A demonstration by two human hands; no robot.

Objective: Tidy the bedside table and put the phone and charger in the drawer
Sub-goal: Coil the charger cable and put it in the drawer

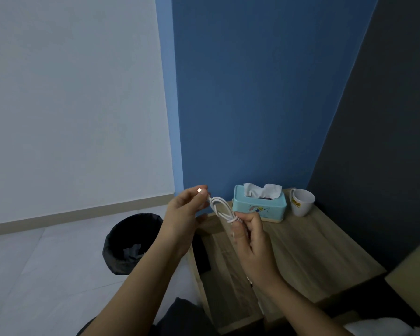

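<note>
Both hands work above the table edge — the right hand grip pinched on the looped charger cable, the left hand grip closed on its plug end just beside — so keep the loops snug while wrapping.

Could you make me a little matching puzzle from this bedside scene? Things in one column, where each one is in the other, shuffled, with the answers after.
Things:
1. white cable
2. tissue box
3. white mug
4. black bin

Places:
A. on the floor, left of the bedside table
B. at the table's far right corner
C. coiled, held between the left hand and the right hand
D. on the table against the blue wall, left of the mug

Pairs: 1-C, 2-D, 3-B, 4-A
</note>
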